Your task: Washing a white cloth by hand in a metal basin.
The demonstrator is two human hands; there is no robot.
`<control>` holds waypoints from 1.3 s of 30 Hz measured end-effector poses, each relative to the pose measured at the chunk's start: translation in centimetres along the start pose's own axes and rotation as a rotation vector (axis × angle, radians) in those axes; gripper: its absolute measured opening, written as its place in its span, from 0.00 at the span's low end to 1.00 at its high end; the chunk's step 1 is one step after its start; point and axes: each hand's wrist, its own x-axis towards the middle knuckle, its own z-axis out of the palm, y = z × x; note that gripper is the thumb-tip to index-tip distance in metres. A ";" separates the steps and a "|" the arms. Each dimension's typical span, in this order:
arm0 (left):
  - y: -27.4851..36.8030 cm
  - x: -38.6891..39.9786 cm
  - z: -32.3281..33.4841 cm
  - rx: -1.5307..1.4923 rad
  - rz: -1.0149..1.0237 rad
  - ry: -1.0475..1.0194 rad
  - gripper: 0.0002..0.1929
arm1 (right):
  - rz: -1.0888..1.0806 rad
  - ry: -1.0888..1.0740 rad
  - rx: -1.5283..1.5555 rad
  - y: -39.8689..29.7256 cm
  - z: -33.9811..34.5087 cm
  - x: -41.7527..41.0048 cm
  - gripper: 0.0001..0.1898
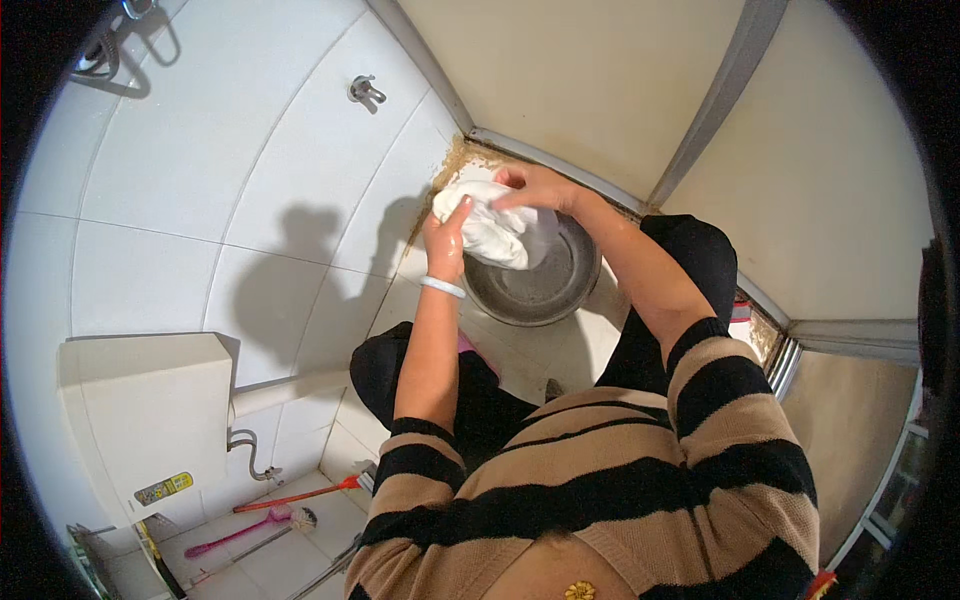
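My left hand grips a bunched white cloth with the thumb on top; the hand looks wet, and a pale bangle circles the wrist. At the cloth's upper right is my right hand, its fingers bent against the fabric; whether they pinch it is unclear. Below the cloth, a round grey basin rests on the tiled floor, partly covered by the cloth and my right forearm.
A wall tap juts from the white tiles at upper left. Beige panels stand beyond the basin. At lower left are a white cistern, a pink-handled brush and a red-orange handle. My knees flank the basin.
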 end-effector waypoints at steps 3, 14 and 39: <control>1.4 0.4 0.3 -0.146 -0.034 0.066 0.15 | 0.068 0.067 -0.097 1.5 -0.2 -1.1 0.20; -0.2 1.2 -0.4 -0.219 0.110 0.083 0.18 | 0.053 0.261 0.644 0.5 1.1 0.4 0.12; -4.8 1.7 -1.2 -0.507 -0.333 -0.039 0.17 | -0.152 0.429 -0.560 -2.1 10.7 -0.5 0.16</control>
